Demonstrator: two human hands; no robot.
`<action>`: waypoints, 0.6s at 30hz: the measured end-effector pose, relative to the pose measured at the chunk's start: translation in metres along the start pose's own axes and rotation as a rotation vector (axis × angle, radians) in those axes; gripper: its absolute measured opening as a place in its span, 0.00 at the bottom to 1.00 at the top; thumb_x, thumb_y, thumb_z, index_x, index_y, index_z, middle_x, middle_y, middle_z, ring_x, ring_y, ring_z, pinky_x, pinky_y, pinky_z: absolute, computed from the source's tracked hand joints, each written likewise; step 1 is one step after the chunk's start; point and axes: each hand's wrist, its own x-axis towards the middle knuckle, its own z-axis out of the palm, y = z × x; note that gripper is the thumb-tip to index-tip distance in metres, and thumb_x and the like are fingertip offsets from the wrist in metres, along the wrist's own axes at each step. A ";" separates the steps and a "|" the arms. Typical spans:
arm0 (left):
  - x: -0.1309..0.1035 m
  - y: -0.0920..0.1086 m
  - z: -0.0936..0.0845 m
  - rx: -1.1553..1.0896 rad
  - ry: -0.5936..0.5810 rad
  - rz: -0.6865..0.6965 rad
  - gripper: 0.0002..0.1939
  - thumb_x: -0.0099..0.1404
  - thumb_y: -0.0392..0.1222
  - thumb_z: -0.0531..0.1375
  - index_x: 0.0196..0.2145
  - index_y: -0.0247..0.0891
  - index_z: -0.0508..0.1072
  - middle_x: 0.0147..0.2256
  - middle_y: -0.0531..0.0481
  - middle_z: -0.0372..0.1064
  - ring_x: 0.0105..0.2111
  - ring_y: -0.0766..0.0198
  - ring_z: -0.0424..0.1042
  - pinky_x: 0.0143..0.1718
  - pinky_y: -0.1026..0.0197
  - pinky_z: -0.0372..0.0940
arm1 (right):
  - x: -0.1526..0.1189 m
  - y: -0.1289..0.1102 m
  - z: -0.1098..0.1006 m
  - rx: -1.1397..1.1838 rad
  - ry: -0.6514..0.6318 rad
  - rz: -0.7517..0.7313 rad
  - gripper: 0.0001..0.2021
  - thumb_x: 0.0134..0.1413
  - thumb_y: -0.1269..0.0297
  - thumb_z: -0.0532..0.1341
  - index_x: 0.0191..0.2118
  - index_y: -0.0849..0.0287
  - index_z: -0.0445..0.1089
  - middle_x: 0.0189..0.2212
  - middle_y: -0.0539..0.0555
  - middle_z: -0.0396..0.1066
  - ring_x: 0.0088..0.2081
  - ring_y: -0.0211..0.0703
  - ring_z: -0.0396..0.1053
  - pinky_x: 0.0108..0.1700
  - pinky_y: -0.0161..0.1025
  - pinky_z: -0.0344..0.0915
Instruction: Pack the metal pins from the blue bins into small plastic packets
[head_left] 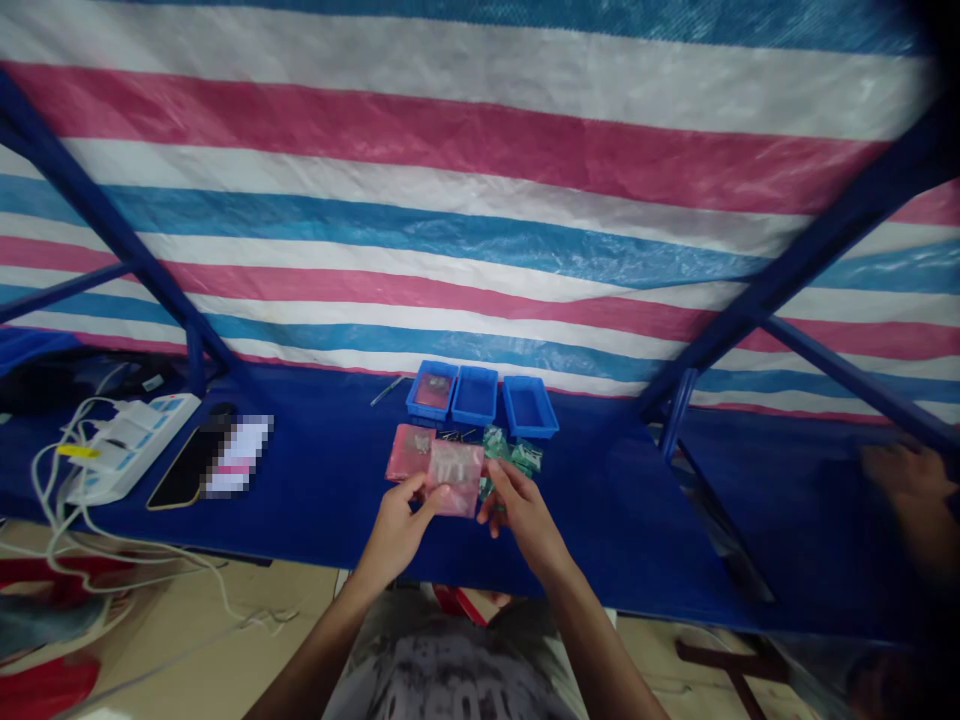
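My left hand [401, 530] pinches a pink translucent plastic bag [456, 478] by its lower left part, with the thumb on top. Small pale pieces seem to show through the bag, too blurred to name. Close to the bag's right edge is my right hand [525, 515], its fingers bent and apart, with nothing visible between them. Another pink bag [409, 450] lies on the table just left of the held one. Behind my right fingers are green packets [526, 457], partly hidden. Several small dark screw-like pieces [457, 435] lie behind the held bag.
Three blue trays stand in a row at the back: the left tray [418, 408] holds a pink bag, beside a middle tray [475, 415] and a right tray [551, 428]. A thin tool [386, 390], phone [184, 468] and power strip [139, 445] lie leftward. Another person's hand [907, 490] is at right.
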 end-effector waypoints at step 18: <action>0.015 0.010 0.005 -0.156 0.049 -0.004 0.16 0.71 0.55 0.63 0.39 0.38 0.76 0.34 0.50 0.74 0.37 0.58 0.73 0.42 0.61 0.67 | 0.008 -0.006 0.002 -0.200 0.041 -0.413 0.10 0.67 0.52 0.64 0.43 0.52 0.75 0.35 0.51 0.73 0.35 0.45 0.68 0.38 0.39 0.64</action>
